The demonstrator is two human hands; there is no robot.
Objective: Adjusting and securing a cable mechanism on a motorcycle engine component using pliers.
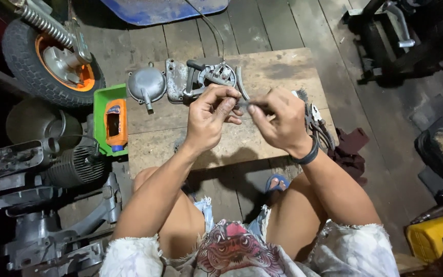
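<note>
My left hand (210, 117) and my right hand (281, 120) meet above a low wooden board (273, 69), fingertips pinched together on a small grey metal part (244, 104) held between them. A curved grey strip (241, 82) rises just above the left fingers; whether it belongs to the held part I cannot tell. The right wrist wears a dark band. Behind the hands lie a round grey metal cover (146, 84) and a grey engine casing with a lever (203, 77).
A green tray holding an orange bottle (115, 123) sits at the board's left edge. Pliers (316, 120) and a brush lie at the right edge. A small orange-hubbed wheel (52, 59), an engine block (67, 164), a dark rag (352, 146) and a yellow machine (437, 233) surround me.
</note>
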